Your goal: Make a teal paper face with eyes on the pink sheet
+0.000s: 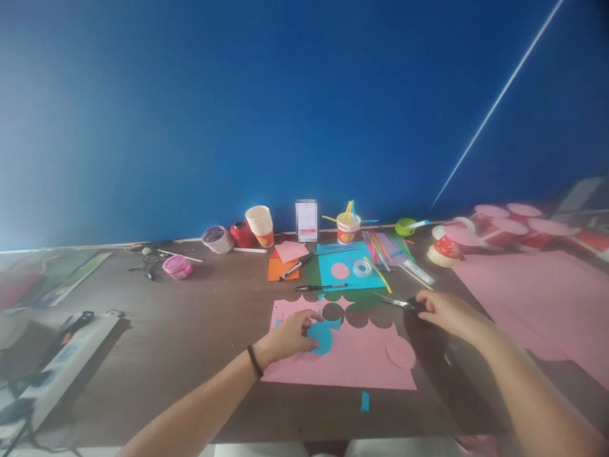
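My left hand (291, 333), a black band at its wrist, has thumb and fingers closed on the left edge of a blue paper circle (321, 340). Beneath it lies a pink paper sheet (342, 368) whose far edge is cut into scallops. A pair of scissors (398, 302) with dark handles is in my right hand (442, 311), blades pointing left beyond the sheet. On the sheet's right part rests a pink paper circle (401, 353). One small blue scrap (365, 401) lies nearer the table's front edge.
At the back stand paper cups (260, 223), a cup with coloured strips (348, 230) and a green bowl (405, 227). A tape roll (362, 268) sits on a blue sheet (328, 279). Pink paper (523, 298) covers the right side; a power strip (71, 362) lies left.
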`<act>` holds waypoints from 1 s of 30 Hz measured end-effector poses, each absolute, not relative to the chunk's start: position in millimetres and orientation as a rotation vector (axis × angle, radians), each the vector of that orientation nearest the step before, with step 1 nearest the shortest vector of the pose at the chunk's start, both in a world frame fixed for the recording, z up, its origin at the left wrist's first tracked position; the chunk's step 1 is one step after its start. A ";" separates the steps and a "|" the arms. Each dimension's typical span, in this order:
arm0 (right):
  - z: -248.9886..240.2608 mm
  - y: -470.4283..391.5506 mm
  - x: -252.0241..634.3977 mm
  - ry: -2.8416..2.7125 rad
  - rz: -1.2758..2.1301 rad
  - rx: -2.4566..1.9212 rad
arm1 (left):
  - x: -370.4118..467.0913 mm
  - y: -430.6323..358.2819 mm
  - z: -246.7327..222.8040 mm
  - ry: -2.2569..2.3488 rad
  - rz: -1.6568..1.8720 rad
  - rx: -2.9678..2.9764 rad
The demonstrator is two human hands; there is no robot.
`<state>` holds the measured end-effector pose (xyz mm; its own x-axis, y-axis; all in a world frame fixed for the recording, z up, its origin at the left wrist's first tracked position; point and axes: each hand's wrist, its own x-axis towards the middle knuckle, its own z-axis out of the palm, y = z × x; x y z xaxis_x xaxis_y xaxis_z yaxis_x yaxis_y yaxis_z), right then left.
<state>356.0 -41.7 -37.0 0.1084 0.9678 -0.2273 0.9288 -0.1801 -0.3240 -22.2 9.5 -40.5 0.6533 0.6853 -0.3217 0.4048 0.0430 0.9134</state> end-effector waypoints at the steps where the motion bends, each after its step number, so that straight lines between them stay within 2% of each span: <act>1: -32.7 -45.9 349.4 -1.920 0.557 -2.262 | -20.2 7.6 -41.2 0.926 0.286 1.610; 3: -25.5 -56.8 330.7 -1.823 0.462 -2.262 | -16.2 3.4 -40.6 0.945 0.300 1.695; 6: -24.2 -76.8 297.8 -1.871 0.569 -2.095 | -13.1 -3.9 -35.7 1.035 0.301 1.905; 12: -49.2 -111.0 257.6 -2.058 0.439 -1.854 | -31.3 -20.6 -33.8 1.181 0.370 2.347; 18: -65.4 -133.7 234.1 -2.137 0.362 -1.722 | -67.4 -36.2 -50.6 1.159 0.162 2.570; 26: -83.3 -120.6 267.9 -2.089 0.237 -1.737 | -79.0 -62.0 -62.8 1.246 0.120 2.684; 30: -74.8 -106.1 273.8 -1.966 0.113 -1.832 | -69.9 -66.6 -65.4 1.273 0.190 2.717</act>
<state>273.8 -106.1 -74.8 -0.0184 0.9642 0.2646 0.9274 0.1153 -0.3558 -69.9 -66.6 -65.4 0.6353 0.7702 0.0563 0.7531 -0.6340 0.1754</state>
